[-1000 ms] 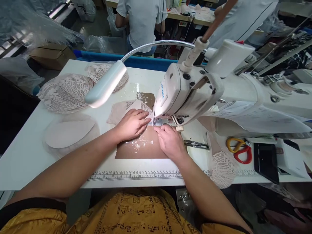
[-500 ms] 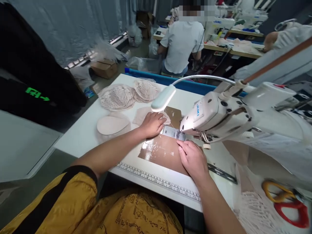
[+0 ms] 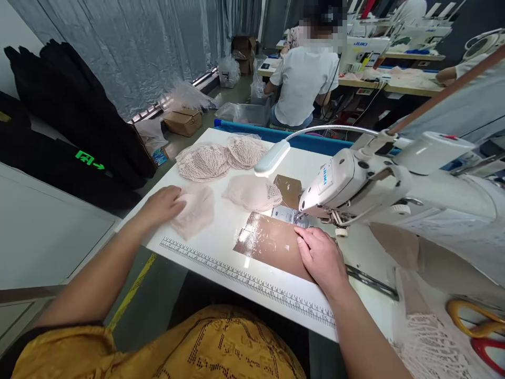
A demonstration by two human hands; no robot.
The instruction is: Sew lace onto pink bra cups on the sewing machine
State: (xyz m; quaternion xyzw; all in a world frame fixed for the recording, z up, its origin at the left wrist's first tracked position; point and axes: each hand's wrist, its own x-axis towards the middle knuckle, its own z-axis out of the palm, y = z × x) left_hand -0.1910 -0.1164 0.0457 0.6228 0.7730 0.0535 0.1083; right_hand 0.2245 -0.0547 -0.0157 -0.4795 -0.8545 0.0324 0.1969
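My left hand (image 3: 162, 205) reaches out to the table's left edge and its fingers rest on a pale pink foam cup piece (image 3: 195, 211), fingers curled over its edge. My right hand (image 3: 321, 255) lies flat, fingers together, on the brown taped patch (image 3: 272, 243) just in front of the needle of the white sewing machine (image 3: 355, 181). A sewn cup with lace (image 3: 252, 192) lies free on the table behind the patch, under the lamp head (image 3: 272, 157).
Two lace cup stacks (image 3: 219, 155) sit at the table's far left. A printed ruler (image 3: 244, 276) runs along the front edge. Scissors (image 3: 479, 329) and lace (image 3: 430, 347) lie at right. A person in a white shirt (image 3: 302, 84) sits ahead.
My left hand left the sewn cup by the needle and swung left to the foam piece. The view turned left. My right hand stayed on the brown patch.
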